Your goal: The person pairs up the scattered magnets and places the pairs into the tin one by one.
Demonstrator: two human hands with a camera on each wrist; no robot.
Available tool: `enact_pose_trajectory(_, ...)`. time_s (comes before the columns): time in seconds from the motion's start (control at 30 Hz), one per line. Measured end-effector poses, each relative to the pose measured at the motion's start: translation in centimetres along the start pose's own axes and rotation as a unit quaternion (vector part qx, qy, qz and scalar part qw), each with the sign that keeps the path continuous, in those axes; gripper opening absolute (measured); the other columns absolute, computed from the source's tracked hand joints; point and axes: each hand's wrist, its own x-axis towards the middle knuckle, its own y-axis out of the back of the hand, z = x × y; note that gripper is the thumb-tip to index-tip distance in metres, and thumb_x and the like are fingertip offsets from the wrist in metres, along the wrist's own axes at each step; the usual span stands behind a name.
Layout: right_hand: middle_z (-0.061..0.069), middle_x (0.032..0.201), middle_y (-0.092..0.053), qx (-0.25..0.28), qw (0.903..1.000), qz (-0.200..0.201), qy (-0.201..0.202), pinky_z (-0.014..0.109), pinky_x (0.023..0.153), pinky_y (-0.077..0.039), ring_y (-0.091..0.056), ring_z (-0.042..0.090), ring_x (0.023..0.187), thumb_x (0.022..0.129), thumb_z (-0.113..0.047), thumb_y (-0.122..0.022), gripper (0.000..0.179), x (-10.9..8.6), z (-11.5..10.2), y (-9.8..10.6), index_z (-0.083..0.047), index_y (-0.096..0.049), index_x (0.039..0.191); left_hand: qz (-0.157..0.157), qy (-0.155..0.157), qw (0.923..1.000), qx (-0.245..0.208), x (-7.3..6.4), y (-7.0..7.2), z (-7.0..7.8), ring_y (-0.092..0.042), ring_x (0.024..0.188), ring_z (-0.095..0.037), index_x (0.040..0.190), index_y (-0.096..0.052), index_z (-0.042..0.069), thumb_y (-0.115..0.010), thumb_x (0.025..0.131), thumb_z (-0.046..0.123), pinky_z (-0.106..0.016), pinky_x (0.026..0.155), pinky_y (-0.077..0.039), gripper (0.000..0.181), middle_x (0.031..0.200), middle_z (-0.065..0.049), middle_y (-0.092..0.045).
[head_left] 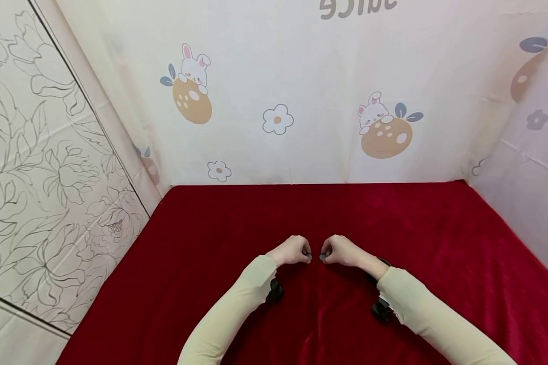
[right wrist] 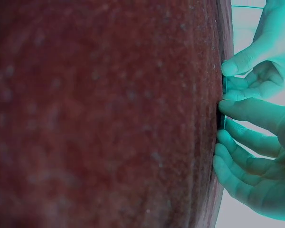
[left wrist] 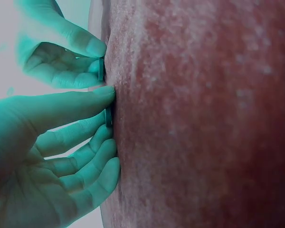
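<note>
My left hand (head_left: 294, 250) pinches a small dark grey flat disc (head_left: 309, 257) between thumb and fingers, low over the red cloth. Facing it, my right hand (head_left: 343, 251) pinches a second small grey disc (head_left: 322, 257). A narrow gap separates the two pieces in the head view. In the left wrist view the left piece (left wrist: 109, 117) appears edge-on, thin and dark, at the cloth's surface. The right piece (right wrist: 222, 121) looks equally thin in the right wrist view. Fingers cover part of both, so their exact kind is unclear.
A table covered with a red velvet cloth (head_left: 237, 218) lies under both hands. Behind it hangs a pale curtain (head_left: 319, 76) with rabbit and flower prints. A flower-patterned panel (head_left: 50, 167) stands at the left. Dark wrist cameras (head_left: 275, 290) sit by the sleeves.
</note>
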Motion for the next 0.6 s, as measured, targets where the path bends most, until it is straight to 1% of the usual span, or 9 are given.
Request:
enact_pose_trajectory(0.2, 0.003, 0.066, -0.06, 0.003, 1.0, -0.003, -0.002, 0.021, 0.053, -0.041, -0.048, 0.006, 0.055, 0.07, 0.003, -0.064, 0.007, 0.1, -0.39, -0.02, 0.004, -0.065, 0.077, -0.002, -0.003, 1.0, 0.001, 0.1, -0.23, 0.33, -0.056, 0.069, -0.008, 0.088, -0.065, 0.005, -0.066, 0.079, 0.01, -0.016, 0.06, -0.043, 0.011, 0.082, -0.001, -0.062)
enact_pose_trajectory(0.43, 0.002, 0.063, -0.059, -0.009, 0.9998, -0.001, 0.017, 0.02, 0.052, -0.04, -0.046, 0.003, 0.053, 0.069, 0.003, -0.064, 0.005, 0.32, -0.23, -0.32, 0.003, -0.065, 0.074, 0.001, -0.006, 0.9999, 0.01, 0.33, -0.57, 0.46, -0.057, 0.072, -0.008, 0.092, -0.065, 0.004, -0.067, 0.079, 0.012, -0.016, 0.061, -0.044, 0.015, 0.085, -0.002, -0.062)
enact_pose_trajectory(0.6, 0.001, 0.061, -0.058, -0.014, 0.9997, 0.002, 0.02, 0.019, 0.05, -0.038, -0.043, 0.003, 0.051, 0.066, 0.004, -0.064, 0.006, 0.43, -0.2, -0.44, 0.002, -0.064, 0.072, 0.001, -0.009, 0.9999, 0.014, 0.52, -0.69, 0.59, -0.056, 0.07, -0.007, 0.091, -0.065, 0.003, -0.067, 0.078, 0.011, -0.015, 0.06, -0.043, 0.015, 0.085, -0.002, -0.062)
